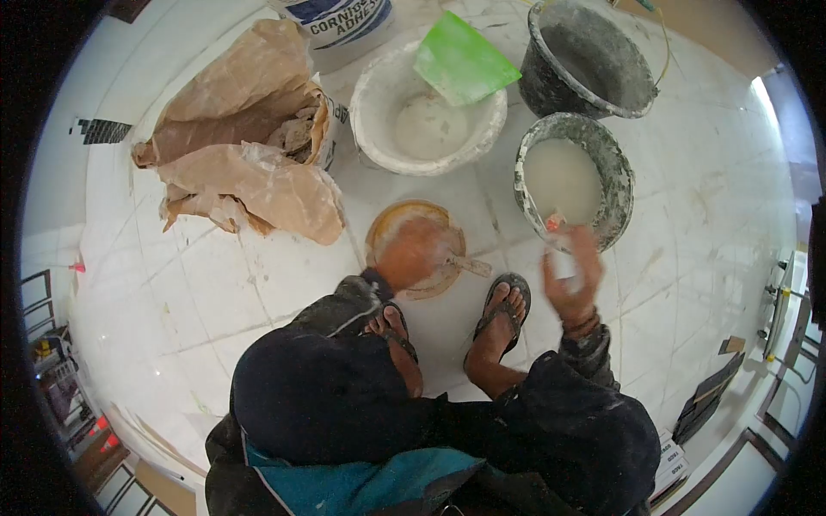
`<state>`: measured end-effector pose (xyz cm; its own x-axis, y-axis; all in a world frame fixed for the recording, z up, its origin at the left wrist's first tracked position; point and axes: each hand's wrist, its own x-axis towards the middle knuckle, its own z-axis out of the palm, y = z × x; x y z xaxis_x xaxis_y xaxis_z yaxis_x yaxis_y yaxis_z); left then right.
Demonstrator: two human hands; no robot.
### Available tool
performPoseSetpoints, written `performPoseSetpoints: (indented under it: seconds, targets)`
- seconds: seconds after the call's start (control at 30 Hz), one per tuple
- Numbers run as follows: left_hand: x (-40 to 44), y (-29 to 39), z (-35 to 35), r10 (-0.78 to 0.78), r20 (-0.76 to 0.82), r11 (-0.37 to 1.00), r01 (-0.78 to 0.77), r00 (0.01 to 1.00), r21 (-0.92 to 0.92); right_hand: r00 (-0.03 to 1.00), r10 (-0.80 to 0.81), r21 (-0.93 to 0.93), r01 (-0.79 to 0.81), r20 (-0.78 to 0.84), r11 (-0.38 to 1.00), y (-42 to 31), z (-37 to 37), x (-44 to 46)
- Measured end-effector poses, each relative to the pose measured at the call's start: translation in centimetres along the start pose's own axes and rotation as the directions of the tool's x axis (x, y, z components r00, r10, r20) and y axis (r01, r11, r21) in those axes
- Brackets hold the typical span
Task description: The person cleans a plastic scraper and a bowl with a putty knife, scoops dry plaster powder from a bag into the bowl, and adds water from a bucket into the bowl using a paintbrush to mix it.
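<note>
My left hand (416, 254), smeared by motion, is over a round orange-brown bowl (379, 230) coated with pale residue. A whitish crusted handle or flat tool (471, 265) sticks out over the bowl's right rim, beside this hand. Whether the fingers hold it is not clear. My right hand (573, 279) is at the near rim of a small black bucket (615, 185) holding milky liquid (561, 182). Its fingers are curled together. A small orange-red thing (554, 223) shows at the fingertips, too blurred to name.
A white tub (366, 129) with pale liquid has a green plastic sheet or scoop (465, 58) across its rim. Behind stand a larger black bucket (594, 56) and a cornice adhesive container (340, 34). A torn paper sack (232, 146) of powder lies left. My sandalled feet flank the bowl.
</note>
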<state>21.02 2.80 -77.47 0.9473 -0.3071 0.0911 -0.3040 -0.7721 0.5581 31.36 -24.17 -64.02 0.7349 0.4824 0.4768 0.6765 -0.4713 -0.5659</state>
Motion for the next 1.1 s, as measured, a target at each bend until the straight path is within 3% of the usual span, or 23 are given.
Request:
performPoseSetpoints:
  seconds: [0.03, 0.1, 0.13, 0.2, 0.23, 0.3, 0.33, 0.37, 0.4, 0.43, 0.5, 0.53, 0.6, 0.73, 0.8, 0.83, 0.9, 1.03, 1.1]
  targets:
    - [-0.9, -1.7, 0.0, -0.097, -0.109, 0.995, 0.1, 0.989, 0.019, 0.975, 0.049, 0.132, -0.079, 0.217, 0.988, -1.0, 1.0, -0.6]
    - [-1.7, -2.7, -2.6, -0.233, -0.227, 0.944, 0.276, 0.946, 0.181, 0.908, -0.05, 0.045, 0.034, 0.416, 0.998, -2.3, 4.3, -0.7]
    - [-2.0, -3.0, -2.5, -0.23, -0.225, 0.945, 0.272, 0.947, 0.18, 0.909, -0.047, 0.043, 0.032, 0.415, 0.999, -1.8, 5.7, -2.1]
    - [-2.5, -4.8, -1.8, -0.471, -0.262, 0.869, 0.494, 0.842, 0.024, 0.821, 0.074, -0.159, 0.02, 0.566, 0.987, 0.0, 9.5, -4.7]
    - [-3.5, -6.9, -0.2, -0.448, -0.219, 0.89, 0.455, 0.867, -0.023, 0.823, 0.057, -0.143, 0.03, 0.566, 0.989, 0.4, 10.5, -5.4]
    - [-3.6, -7.1, -0.8, -0.499, -0.159, 0.866, 0.495, 0.852, -0.065, 0.619, 0.223, -0.216, -0.088, 0.753, 0.972, 0.5, 10.9, -6.1]
    - [-3.7, -6.9, -0.7, -0.538, -0.085, 0.841, 0.527, 0.839, -0.12, 0.614, 0.227, -0.216, -0.093, 0.756, 0.972, 0.7, 10.8, -6.7]
    - [-3.8, -6.5, -1.0, -0.541, -0.073, 0.838, 0.53, 0.838, -0.129, 0.539, 0.252, -0.215, -0.132, 0.804, 0.968, 0.0, 9.7, -6.1]
    - [-3.7, -5.8, -1.7, -0.575, 0.034, 0.776, 0.558, 0.818, -0.294, 0.456, 0.276, -0.221, -0.172, 0.846, 0.96, -0.3, 8.8, -6.0]
    - [-3.4, -5.3, -2.2, -0.584, 0.145, 0.683, 0.579, 0.799, -0.445, 0.442, 0.292, -0.236, -0.179, 0.848, 0.955, 0.0, 8.3, -6.6]
    - [-3.1, -5.5, -2.2, -0.563, 0.194, 0.648, 0.575, 0.804, -0.499, 0.562, 0.125, -0.128, -0.034, 0.818, 0.991, 0.4, 7.1, -6.8]
    - [-3.0, -5.6, -2.3, -0.549, 0.23, 0.615, 0.575, 0.803, -0.54, 0.552, 0.138, -0.14, -0.038, 0.822, 0.989, 0.6, 6.7, -6.8]
    - [-2.7, -6.3, -2.5, -0.558, 0.22, 0.631, 0.581, 0.8, -0.514, 0.437, 0.207, -0.228, -0.004, 0.875, 0.974, -0.8, 5.3, -4.6]
    - [-2.7, -6.3, -0.9, -0.523, 0.167, 0.569, 0.488, 0.836, -0.662, 0.445, 0.187, -0.231, 0.045, 0.876, 0.972, -2.2, 3.9, -1.5]
    - [-2.6, -5.2, -0.2, -0.406, 0.317, 0.146, 0.404, 0.857, -0.903, 0.554, 0.09, -0.181, 0.111, 0.827, 0.977, -2.9, 3.7, 0.1]
    - [-2.7, -4.6, 0.2, -0.414, 0.317, 0.139, 0.404, 0.853, -0.904, 0.547, 0.085, -0.175, 0.114, 0.833, 0.978, -2.7, 3.9, 0.6]
    - [-2.5, -2.7, -0.8, -0.431, 0.321, 0.193, 0.433, 0.843, -0.88, 0.621, -0.056, -0.22, 0.36, 0.782, 0.906, -2.3, 4.6, 1.4]
    - [-1.8, -2.8, -2.5, -0.34, 0.5, 0.145, 0.57, 0.796, -0.809, 0.609, -0.05, -0.241, 0.386, 0.792, 0.89, -2.6, 4.7, 1.6]
    - [-1.8, -2.2, -3.1, -0.309, 0.364, 0.393, 0.467, 0.879, -0.792, 0.573, 0.101, -0.319, 0.294, 0.813, 0.901, -2.1, 4.8, 0.6]
